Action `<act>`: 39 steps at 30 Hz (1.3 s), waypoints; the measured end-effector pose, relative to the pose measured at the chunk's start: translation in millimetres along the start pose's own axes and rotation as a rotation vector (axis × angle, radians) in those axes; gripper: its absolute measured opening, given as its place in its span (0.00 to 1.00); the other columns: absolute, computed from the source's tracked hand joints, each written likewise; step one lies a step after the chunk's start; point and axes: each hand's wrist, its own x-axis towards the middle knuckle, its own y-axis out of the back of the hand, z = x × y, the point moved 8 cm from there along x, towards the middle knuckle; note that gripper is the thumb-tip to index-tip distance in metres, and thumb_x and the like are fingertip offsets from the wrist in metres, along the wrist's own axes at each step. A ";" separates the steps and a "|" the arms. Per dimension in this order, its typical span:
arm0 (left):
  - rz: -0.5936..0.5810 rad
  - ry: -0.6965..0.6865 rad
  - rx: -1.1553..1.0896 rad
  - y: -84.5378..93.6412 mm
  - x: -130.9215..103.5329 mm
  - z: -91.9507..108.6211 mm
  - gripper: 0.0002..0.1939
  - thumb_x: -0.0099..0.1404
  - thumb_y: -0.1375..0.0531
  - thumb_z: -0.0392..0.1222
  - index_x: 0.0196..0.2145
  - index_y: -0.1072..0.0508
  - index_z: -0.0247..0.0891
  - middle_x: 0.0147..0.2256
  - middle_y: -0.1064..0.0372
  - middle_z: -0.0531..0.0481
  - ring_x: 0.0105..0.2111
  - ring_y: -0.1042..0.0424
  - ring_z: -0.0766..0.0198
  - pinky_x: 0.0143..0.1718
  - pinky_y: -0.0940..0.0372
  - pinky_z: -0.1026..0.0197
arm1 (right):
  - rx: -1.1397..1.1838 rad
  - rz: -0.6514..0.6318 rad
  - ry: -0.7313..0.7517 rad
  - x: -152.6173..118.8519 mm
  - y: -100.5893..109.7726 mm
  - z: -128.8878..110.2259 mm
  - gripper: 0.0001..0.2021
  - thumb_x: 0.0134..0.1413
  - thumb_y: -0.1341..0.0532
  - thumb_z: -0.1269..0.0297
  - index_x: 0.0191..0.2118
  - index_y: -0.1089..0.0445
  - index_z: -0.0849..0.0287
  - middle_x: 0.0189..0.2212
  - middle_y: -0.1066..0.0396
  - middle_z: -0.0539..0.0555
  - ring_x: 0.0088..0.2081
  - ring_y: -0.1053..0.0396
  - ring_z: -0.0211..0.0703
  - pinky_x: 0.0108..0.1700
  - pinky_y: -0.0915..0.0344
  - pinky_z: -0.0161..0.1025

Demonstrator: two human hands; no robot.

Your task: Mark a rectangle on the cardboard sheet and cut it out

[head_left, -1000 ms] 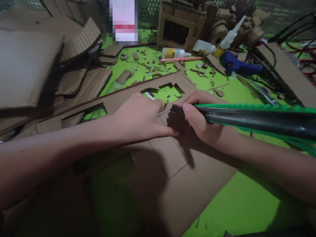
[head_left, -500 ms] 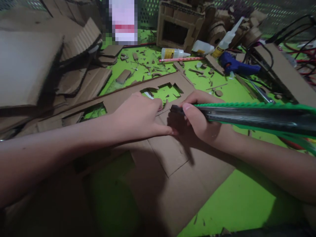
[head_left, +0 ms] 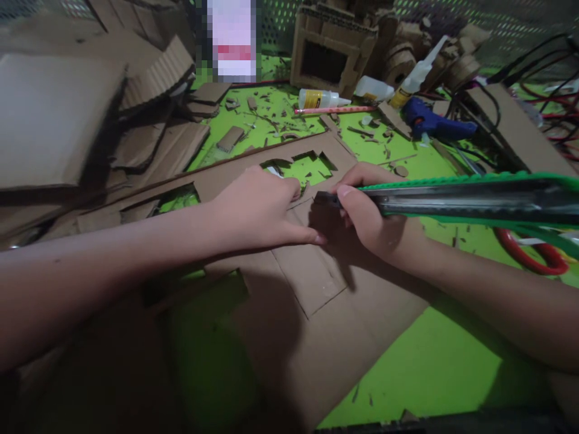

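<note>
the blade tip of the utility knife [head_left: 452,202] is hidden behind the right hand [head_left: 368,220], so contact between blade and cardboard sheet [head_left: 316,313] cannot be confirmed. the knife's rear end is cut off at the right edge of the view. the fingertips of the left hand [head_left: 262,208] are partly hidden past the knuckles. a pixelated patch covers an item at the far edge of the cutting mat [head_left: 429,361].

the right hand is clamped around the front of the utility knife, thumb on top, just right of the scored rectangle on the cardboard sheet. the left hand lies flat, fingers together and pressed down on the sheet, just left of the knife, thumb pointing toward the right hand. the two hands nearly touch.

the sheet is brown corrugated board, lying flat on the bright green mat, with irregular cut-out windows beyond the hands that show green through. the knife has a green ridged body with a dark metal slide.

beyond the sheet lie a yellow-labelled glue bottle [head_left: 319,98] on its side, a pink pencil [head_left: 332,110] and a blue hot glue gun [head_left: 436,125]. a hollow cardboard model [head_left: 332,54] stands behind them. right of the sheet, under the knife, a red loop handle [head_left: 529,256] is partly hidden. stacked cardboard pieces [head_left: 58,114] lie left of the sheet. small brown offcuts litter the mat.
</note>
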 end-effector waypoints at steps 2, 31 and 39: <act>-0.010 -0.003 -0.008 -0.1 0.5 0.5 0.39 0.59 0.44 0.81 0.38 0.24 0.39 0.24 0.31 0.47 0.32 0.27 0.46 0.31 0.45 0.54 | 0.037 0.001 -0.029 0.4 -0.4 1.7 0.13 0.65 0.39 0.66 0.27 0.35 0.51 0.21 0.34 0.46 0.22 0.35 0.39 0.27 0.35 0.41; -0.005 0.045 -0.027 2.9 -2.1 -3.3 0.40 0.56 0.42 0.82 0.40 0.22 0.40 0.23 0.33 0.48 0.29 0.31 0.48 0.31 0.47 0.54 | 0.054 0.054 0.029 -1.1 2.3 -3.1 0.14 0.62 0.41 0.70 0.25 0.39 0.51 0.20 0.36 0.47 0.25 0.34 0.42 0.31 0.34 0.44; -0.007 0.027 -0.027 4.5 -2.7 -0.9 0.35 0.59 0.42 0.78 0.38 0.24 0.41 0.24 0.33 0.49 0.29 0.31 0.50 0.29 0.48 0.55 | 0.053 0.048 0.043 -2.6 1.9 -3.3 0.13 0.61 0.42 0.69 0.26 0.39 0.50 0.20 0.38 0.46 0.26 0.32 0.42 0.31 0.33 0.43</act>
